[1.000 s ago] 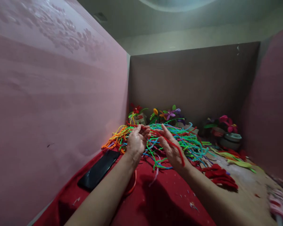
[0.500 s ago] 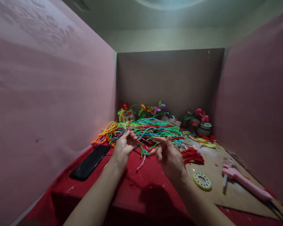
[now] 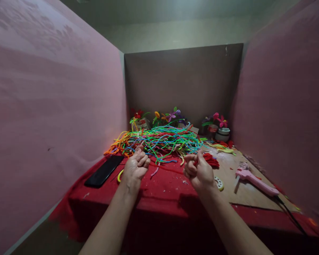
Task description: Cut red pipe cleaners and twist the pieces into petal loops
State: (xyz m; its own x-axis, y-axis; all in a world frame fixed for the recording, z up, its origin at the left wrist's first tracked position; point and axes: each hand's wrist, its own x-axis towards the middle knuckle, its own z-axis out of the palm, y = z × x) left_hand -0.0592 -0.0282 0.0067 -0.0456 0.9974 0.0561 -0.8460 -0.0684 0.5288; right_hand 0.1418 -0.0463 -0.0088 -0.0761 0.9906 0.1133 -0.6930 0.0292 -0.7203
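A thin red pipe cleaner (image 3: 171,170) runs nearly level between my two hands, hard to see against the red cloth. My left hand (image 3: 136,165) is closed, fingers curled in, at its left end. The other end disappears into my right hand (image 3: 199,170), whose thumb and fingers are pinched together. Just beyond both hands lies a large tangled pile of coloured pipe cleaners (image 3: 164,140), mostly green, blue, red and orange. A bundle of red pipe cleaners (image 3: 211,160) rests right behind my right hand.
A black phone (image 3: 104,171) lies at left, near scissors-like yellow handle (image 3: 120,176). On the brown board (image 3: 228,191) at right are a pink glue gun (image 3: 257,182) and a white-and-yellow disc (image 3: 219,183). Pipe-cleaner flowers (image 3: 171,116) and a jar (image 3: 222,134) stand behind.
My hands have moved apart and closed, with the red pipe cleaner now stretched between them. Earlier my left fingers were loosely open and the red piece showed at my right hand. The view has shifted.
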